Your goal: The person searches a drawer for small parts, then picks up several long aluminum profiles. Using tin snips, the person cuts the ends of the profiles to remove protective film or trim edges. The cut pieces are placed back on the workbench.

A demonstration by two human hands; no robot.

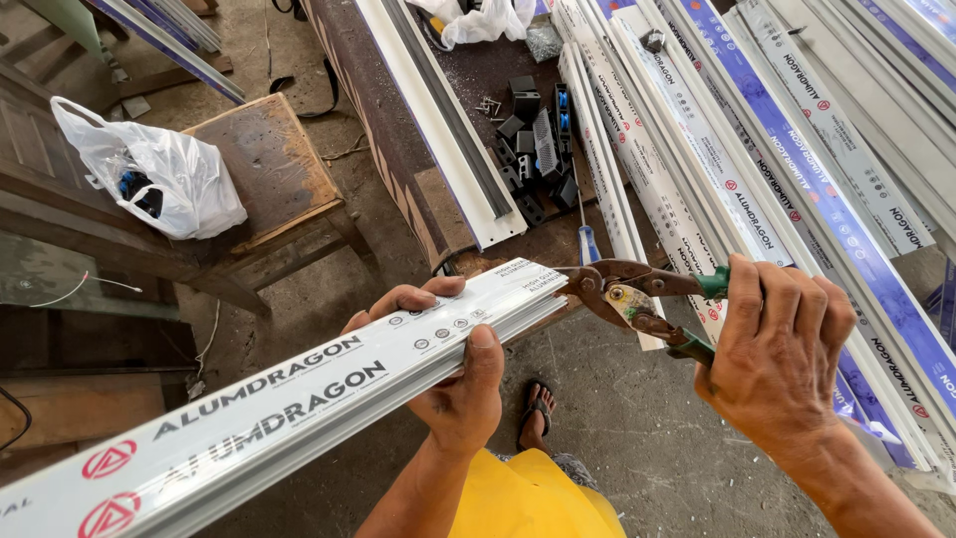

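1. Head view: the left hand (453, 364) is wrapped around a long white aluminium profile (299, 399), thumb on top and fingertips curling over the far edge; the palm is hidden under the profile.
2. The profile runs from the lower left corner, where the frame cuts it off, up to its free end near the middle.
3. The right hand (782, 349) is clenched on the green handles of a pair of tin snips (637, 294); the fingers cover most of the handles.
4. The snips' rusty blades meet the profile's end; whether they bite into the metal cannot be told.
5. Behind, more wrapped profiles (797, 159) lie stacked on a workbench (398, 149), their ends out of frame.
6. A white plastic bag (159, 174) sits on a wooden stool (269, 164); its contents are hard to make out.
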